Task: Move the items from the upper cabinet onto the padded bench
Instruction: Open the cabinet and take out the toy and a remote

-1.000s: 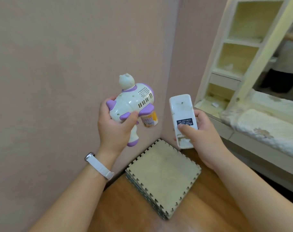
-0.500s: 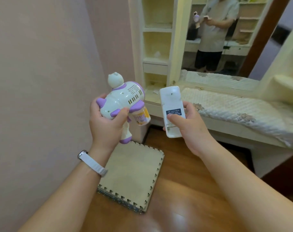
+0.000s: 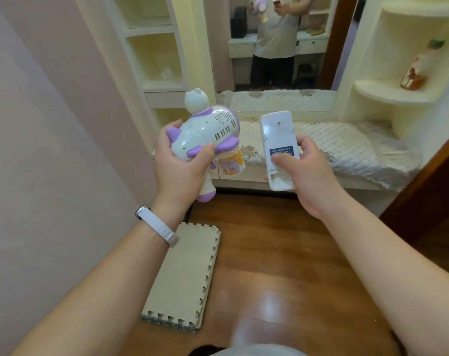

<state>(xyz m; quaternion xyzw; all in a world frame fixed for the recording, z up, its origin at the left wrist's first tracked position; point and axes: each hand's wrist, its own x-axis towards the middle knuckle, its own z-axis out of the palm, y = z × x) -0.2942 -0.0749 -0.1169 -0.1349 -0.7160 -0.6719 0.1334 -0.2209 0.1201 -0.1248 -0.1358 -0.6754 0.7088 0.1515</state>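
Holding both items in front of the padded table, I judge the move half done; my left hand grips the bubble toy; my right hand grips the remote; neither is down yet.

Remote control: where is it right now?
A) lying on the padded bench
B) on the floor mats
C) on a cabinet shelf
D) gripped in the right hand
D: the right hand grips the remote control in mid-air, not resting on the padded bench.
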